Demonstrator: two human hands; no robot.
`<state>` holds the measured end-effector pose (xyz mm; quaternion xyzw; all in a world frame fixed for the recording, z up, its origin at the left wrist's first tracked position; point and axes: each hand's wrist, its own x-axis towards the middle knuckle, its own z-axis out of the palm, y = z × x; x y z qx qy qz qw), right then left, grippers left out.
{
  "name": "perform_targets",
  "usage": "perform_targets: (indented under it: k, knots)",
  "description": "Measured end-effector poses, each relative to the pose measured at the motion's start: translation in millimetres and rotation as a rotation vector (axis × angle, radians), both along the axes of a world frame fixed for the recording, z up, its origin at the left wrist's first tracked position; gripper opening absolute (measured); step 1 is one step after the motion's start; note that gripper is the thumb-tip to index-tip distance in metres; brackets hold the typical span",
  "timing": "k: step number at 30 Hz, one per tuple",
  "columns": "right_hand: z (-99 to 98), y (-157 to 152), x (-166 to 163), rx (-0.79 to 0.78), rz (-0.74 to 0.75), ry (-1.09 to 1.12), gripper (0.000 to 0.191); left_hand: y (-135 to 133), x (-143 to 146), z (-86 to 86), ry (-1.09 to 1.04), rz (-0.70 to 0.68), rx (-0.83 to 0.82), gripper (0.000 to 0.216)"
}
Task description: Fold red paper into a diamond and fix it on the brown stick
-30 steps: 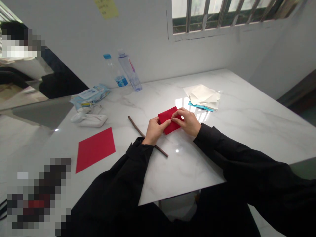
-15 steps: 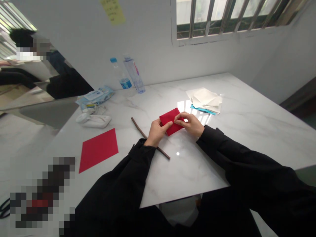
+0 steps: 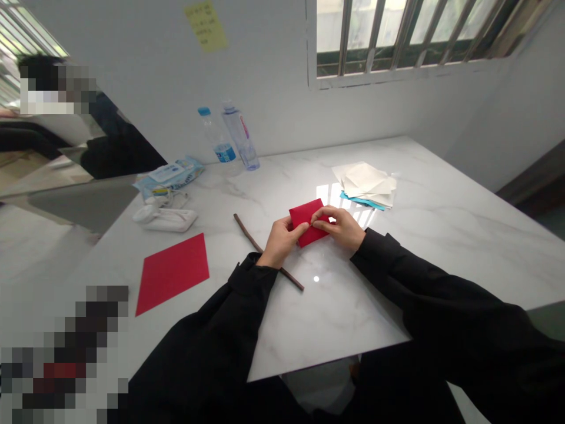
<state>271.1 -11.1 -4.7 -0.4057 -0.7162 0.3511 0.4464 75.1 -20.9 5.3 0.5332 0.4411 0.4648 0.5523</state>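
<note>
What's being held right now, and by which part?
A small red paper piece: the left hand holds its left side, thumb on top; the right hand pinches near its middle.

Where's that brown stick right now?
In the head view, the brown stick lies on the white table just left of centre, its middle hidden by the left hand and sleeve, with a flat red sheet farther left.

The camera sits on a head, above the near edge of the white table (image 3: 441,247) — pretty close. It looks forward and down — over the table to the wall (image 3: 273,82) behind it.
</note>
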Motion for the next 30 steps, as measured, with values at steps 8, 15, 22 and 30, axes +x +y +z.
perform_targets:
  k: [8,15,22,30]
  knots:
    - [-2.6,2.5,1.3,-0.036,-0.043,0.052,0.015,-0.4,1.1,1.7,-0.007,-0.01,-0.007,0.039]
    - [-4.7,4.2,2.3,-0.047,-0.02,0.077,0.014,1.4,-0.8,-2.2,-0.012,-0.006,0.004,0.045]
    - [-4.3,4.7,2.8,-0.081,0.002,0.085,0.016,2.0,-1.4,-3.7,-0.026,0.0,-0.006,0.047]
    - [-3.6,3.0,1.7,-0.089,-0.016,0.084,0.018,1.4,-1.8,-0.9,-0.004,-0.014,0.019,0.045]
